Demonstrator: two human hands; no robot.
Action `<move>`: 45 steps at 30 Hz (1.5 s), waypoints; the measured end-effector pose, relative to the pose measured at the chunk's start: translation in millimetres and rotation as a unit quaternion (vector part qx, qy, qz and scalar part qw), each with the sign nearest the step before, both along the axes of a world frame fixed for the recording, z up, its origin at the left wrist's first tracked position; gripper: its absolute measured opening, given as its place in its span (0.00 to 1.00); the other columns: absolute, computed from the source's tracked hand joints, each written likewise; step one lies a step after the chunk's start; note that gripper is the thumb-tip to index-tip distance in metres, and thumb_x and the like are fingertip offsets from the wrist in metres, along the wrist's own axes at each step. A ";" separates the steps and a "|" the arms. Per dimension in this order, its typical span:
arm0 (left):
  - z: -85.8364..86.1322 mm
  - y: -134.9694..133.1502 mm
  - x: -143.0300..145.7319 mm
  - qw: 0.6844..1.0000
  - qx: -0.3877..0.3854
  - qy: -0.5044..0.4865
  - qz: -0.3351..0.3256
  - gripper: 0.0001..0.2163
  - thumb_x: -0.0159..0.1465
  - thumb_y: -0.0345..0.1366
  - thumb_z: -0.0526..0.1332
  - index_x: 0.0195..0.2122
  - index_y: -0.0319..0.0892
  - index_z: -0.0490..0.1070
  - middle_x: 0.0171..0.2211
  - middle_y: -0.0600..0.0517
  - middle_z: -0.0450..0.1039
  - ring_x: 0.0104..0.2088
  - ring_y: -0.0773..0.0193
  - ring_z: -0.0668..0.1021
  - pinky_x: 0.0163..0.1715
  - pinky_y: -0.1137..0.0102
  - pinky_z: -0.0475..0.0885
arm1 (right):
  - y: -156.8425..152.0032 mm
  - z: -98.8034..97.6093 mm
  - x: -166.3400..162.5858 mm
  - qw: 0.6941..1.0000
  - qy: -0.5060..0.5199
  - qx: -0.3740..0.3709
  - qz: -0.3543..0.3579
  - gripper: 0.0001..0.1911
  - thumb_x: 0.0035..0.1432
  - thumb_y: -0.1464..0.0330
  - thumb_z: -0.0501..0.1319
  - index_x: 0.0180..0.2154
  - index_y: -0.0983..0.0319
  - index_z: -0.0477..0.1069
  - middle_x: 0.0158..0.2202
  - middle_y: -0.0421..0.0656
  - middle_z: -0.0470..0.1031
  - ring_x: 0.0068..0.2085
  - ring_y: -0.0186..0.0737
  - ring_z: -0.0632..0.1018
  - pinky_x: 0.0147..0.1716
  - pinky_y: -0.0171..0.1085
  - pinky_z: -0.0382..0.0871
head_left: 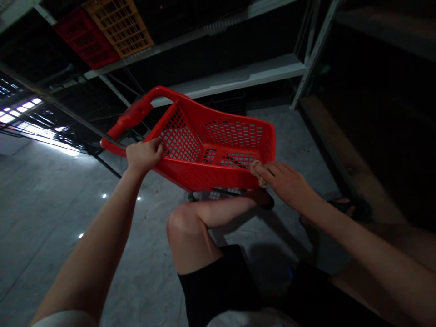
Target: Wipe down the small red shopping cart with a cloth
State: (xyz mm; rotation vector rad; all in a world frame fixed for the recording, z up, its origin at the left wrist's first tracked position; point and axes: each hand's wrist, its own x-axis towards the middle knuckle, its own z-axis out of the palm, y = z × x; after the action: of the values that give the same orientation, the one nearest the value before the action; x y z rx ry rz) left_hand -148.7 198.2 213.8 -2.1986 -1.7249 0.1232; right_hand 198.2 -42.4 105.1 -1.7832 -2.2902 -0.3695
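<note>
A red plastic shopping cart basket (235, 134) with perforated walls stands in front of me, its red handle (136, 113) to the upper left. My left hand (145, 154) is closed over the basket's near rim beside the handle. My right hand (284, 179) presses a small beige cloth (258, 171) against the rim at the basket's right corner, fingers curled on it. My bent knee (180, 222) is just below the basket.
Metal shelving (238, 77) runs behind the cart, with a red crate (86, 38) and an orange crate (121, 25) on an upper shelf. The floor (51, 204) is grey concrete. A dark shelf unit stands at the right. Bright light comes in at the far left.
</note>
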 end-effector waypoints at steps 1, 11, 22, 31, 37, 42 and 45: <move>1.2 5.5 -0.3 1.000 -0.003 0.010 -0.001 0.25 0.73 0.49 0.44 0.59 0.49 0.76 0.45 0.41 0.83 0.48 0.41 0.83 0.44 0.59 0.72 | 2.1 -2.1 2.6 1.000 0.010 -0.002 0.003 0.19 0.70 0.74 0.54 0.60 0.64 0.69 0.48 0.52 0.79 0.47 0.49 0.78 0.50 0.44 0.68; -55.8 -42.5 91.7 0.981 -0.026 0.006 -0.192 0.23 0.78 0.43 0.42 0.51 0.40 0.77 0.43 0.39 0.83 0.48 0.49 0.84 0.48 0.62 0.70 | 51.5 -10.8 -9.1 0.994 0.099 0.004 0.050 0.12 0.67 0.72 0.60 0.51 0.63 0.74 0.45 0.49 0.81 0.46 0.47 0.79 0.49 0.43 0.65; -91.7 -88.0 174.0 0.950 -0.010 -0.122 -0.288 0.28 0.78 0.47 0.49 0.30 0.42 0.82 0.27 0.44 0.83 0.32 0.56 0.84 0.32 0.65 0.63 | 78.6 -25.0 56.4 0.971 0.069 0.041 0.223 0.18 0.68 0.68 0.60 0.57 0.63 0.75 0.48 0.50 0.81 0.50 0.47 0.78 0.55 0.47 0.70; -100.5 -91.8 158.0 0.900 0.060 -0.178 -0.393 0.28 0.77 0.45 0.50 0.22 0.42 0.76 0.18 0.50 0.75 0.21 0.64 0.75 0.27 0.66 0.54 | 80.8 -36.9 93.3 0.958 0.001 0.092 0.272 0.19 0.68 0.72 0.60 0.57 0.52 0.76 0.57 0.43 0.79 0.58 0.43 0.77 0.60 0.48 0.70; -94.4 -101.8 135.7 0.875 0.045 -0.207 -0.436 0.28 0.77 0.43 0.52 0.19 0.42 0.71 0.15 0.54 0.70 0.18 0.68 0.70 0.25 0.68 0.56 | 98.6 -41.9 114.1 0.962 -0.008 0.113 0.248 0.20 0.69 0.73 0.57 0.57 0.50 0.76 0.57 0.43 0.79 0.58 0.42 0.77 0.59 0.48 0.70; -88.2 -106.7 103.8 0.875 -0.004 -0.202 -0.441 0.26 0.76 0.43 0.53 0.19 0.43 0.70 0.17 0.54 0.71 0.19 0.69 0.72 0.26 0.68 0.60 | 117.7 -42.7 119.6 0.963 -0.002 0.128 0.238 0.21 0.70 0.73 0.56 0.58 0.51 0.76 0.57 0.42 0.79 0.59 0.43 0.76 0.60 0.49 0.68; -86.1 -103.5 86.3 0.879 -0.036 -0.198 -0.433 0.26 0.76 0.42 0.53 0.19 0.43 0.69 0.17 0.55 0.71 0.20 0.69 0.73 0.27 0.69 0.61 | 126.6 -44.1 112.2 0.959 0.006 0.142 0.245 0.21 0.70 0.73 0.55 0.58 0.51 0.76 0.56 0.42 0.79 0.57 0.42 0.77 0.61 0.50 0.67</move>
State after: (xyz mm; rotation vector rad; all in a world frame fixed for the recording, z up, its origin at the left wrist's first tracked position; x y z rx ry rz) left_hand -62.3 94.7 127.8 -2.9709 -0.7162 -0.5181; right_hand 310.4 84.2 61.1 -1.0370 -2.4189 -0.5542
